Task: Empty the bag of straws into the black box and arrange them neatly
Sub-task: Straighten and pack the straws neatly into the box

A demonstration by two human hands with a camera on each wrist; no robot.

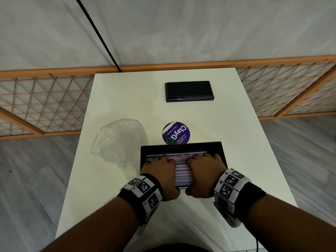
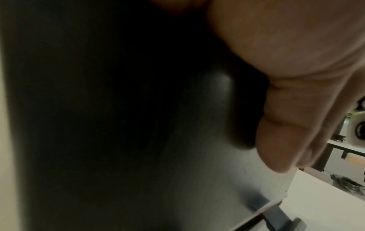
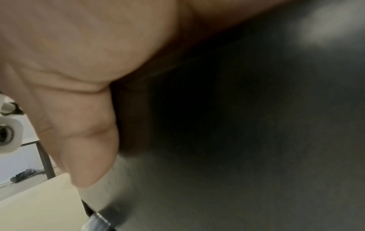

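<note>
On the white rectangular table point(image 1: 127, 99), the crumpled clear plastic bag point(image 1: 120, 140) lay at the left, just beside the open black rectangular box point(image 1: 181, 146) and apart from both hands. The left hand point(image 1: 160, 171) lay palm-down over the box's left half, its fingers point(image 1: 158, 158) bent onto the striped paper straws point(image 1: 182, 171); whether they pinched any straw could not be told. The straws — pink, blue and white, thin and cylindrical — lay side by side, parallel to the box's long walls, filling the box between the two hands. Beyond the box, touching its far wall, lay a round purple sticker point(image 1: 177, 133) printed "ClayGo", with smaller lines reading "Clean as you go" and a strip of pale tape at one edge. Farther back lay the flat black rectangular lid point(image 1: 189, 90), smooth and matte. The right hand point(image 1: 205, 173) mirrored the left over the box's right half — fingers bent down on the straws, thumb at the near wall. Both wrist views were dark and blurred.
</note>
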